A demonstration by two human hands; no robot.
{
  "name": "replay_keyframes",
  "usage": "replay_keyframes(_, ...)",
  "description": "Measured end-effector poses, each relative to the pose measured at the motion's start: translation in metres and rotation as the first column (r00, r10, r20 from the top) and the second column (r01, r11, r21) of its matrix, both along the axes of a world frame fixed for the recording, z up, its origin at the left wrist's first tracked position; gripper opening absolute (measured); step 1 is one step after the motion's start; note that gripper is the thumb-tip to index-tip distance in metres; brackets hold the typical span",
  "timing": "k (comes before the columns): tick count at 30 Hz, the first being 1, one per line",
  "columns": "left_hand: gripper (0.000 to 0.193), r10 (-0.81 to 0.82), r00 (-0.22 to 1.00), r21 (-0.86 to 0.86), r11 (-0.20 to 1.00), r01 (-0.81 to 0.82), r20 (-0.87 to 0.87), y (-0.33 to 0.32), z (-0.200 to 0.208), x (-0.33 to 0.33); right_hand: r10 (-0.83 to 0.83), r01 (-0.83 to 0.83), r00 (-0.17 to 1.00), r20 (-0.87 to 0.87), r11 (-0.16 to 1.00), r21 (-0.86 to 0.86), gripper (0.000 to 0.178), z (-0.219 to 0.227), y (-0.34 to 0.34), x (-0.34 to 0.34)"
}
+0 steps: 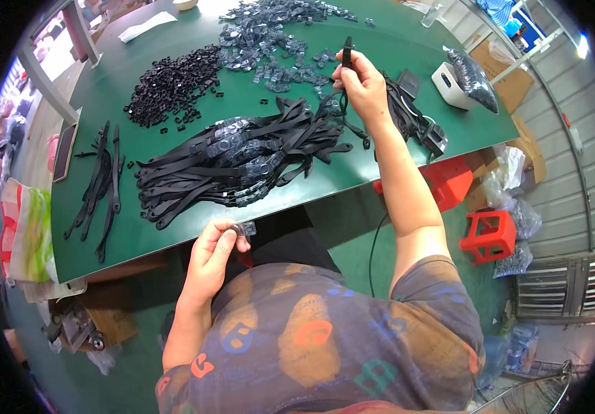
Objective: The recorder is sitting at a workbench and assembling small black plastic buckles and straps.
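Near the table's front edge, my left hand (pixel 213 250) pinches a small clear plastic piece (pixel 247 229) between thumb and fingers. My right hand (pixel 366 86) is raised over the table's right half, closed on a black strap (pixel 347 54) whose end sticks up above the fingers. Below that hand, a strap length hangs toward the table. Between my hands lies a thick bundle of black straps (pixel 180 181), with many clear plastic pieces (pixel 259 169) across its middle. More black straps (pixel 397 114) lie to the right, partly hidden behind my right forearm.
On the green table (pixel 353 162) are a heap of small black parts (pixel 173 86) and a heap of clear pieces (pixel 270 34). A few straps (pixel 97 183) and a phone-like slab (pixel 65 152) lie left. A white bin (pixel 451 86) stands right; red stools (pixel 489 237) are on the floor.
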State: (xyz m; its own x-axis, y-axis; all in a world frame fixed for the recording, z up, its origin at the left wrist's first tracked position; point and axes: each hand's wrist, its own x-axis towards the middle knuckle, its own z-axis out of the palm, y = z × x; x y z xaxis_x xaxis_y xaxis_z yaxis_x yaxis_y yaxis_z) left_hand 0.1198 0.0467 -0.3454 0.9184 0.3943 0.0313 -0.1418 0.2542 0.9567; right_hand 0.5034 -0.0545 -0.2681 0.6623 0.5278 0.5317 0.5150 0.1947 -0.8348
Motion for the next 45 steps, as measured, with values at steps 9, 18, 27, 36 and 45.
replay_keyframes(9,0.017,0.009,1.000,-0.011,1.000,-0.009,-0.008,0.005,-0.003,-0.006,-0.056,0.059,0.998,0.020,0.982,-0.180,0.026,0.040,-0.024,-0.050)
replay_keyframes(18,0.022,0.024,0.990,-0.599,0.798,0.063,0.136,0.012,-0.005,0.003,0.385,-0.297,0.887,0.254,0.899,-0.323,0.021,-0.046,-0.021,-0.195)
replay_keyframes(27,0.016,0.080,0.983,-0.668,0.742,0.054,0.167,0.014,-0.018,-0.007,0.363,-0.322,0.909,0.206,0.923,-0.210,0.020,-0.074,-0.001,-0.231)
replay_keyframes(36,0.014,0.043,0.968,-0.705,0.693,0.149,0.247,0.013,-0.013,-0.012,0.354,-0.311,0.904,0.241,0.930,-0.197,0.020,-0.074,0.002,-0.238)
replay_keyframes(45,0.017,0.038,0.953,-0.749,0.629,0.210,0.299,0.010,-0.012,-0.012,0.332,-0.302,0.871,0.363,0.943,-0.139,0.023,-0.073,0.005,-0.238)
